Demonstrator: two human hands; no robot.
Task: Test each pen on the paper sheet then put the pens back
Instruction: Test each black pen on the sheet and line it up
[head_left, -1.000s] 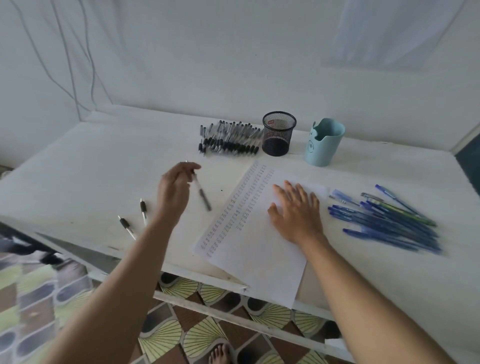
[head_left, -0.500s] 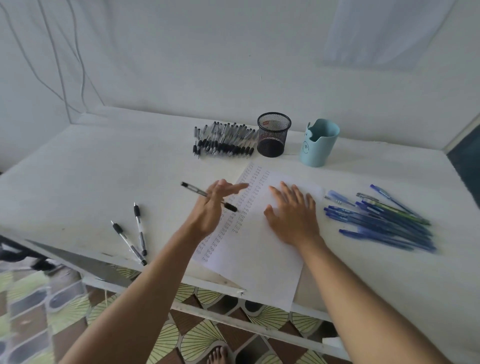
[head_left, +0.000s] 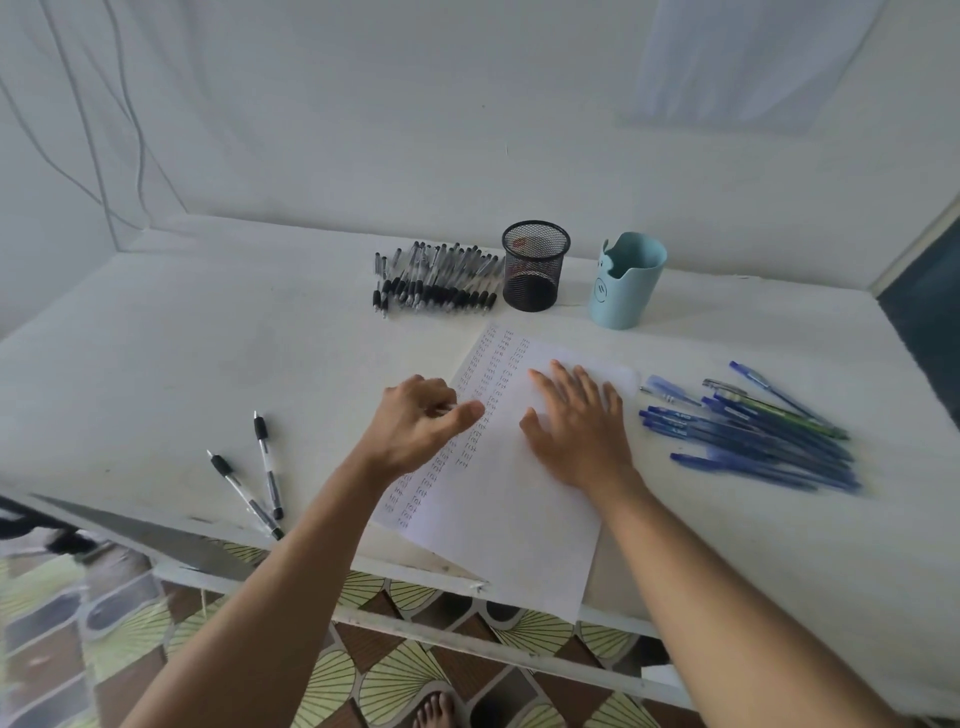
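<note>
A white paper sheet with columns of small test marks lies at the table's front edge and overhangs it. My left hand is at the sheet's left edge, over the marks, with fingers and thumb curled round a black pen that is almost wholly hidden in the hand. My right hand lies flat on the sheet with fingers spread. Two black pens lie loose at the front left. A row of several black pens lies at the back. Several blue pens lie in a pile right of the sheet.
A black mesh cup and a light blue cup stand behind the sheet, both with no pens showing inside. The white table meets walls at the back and left. Tiled floor and a foot show below the front edge.
My left hand carried the black pen from the left of the table onto the sheet's left edge and curled round it. The right hand stayed flat on the sheet.
</note>
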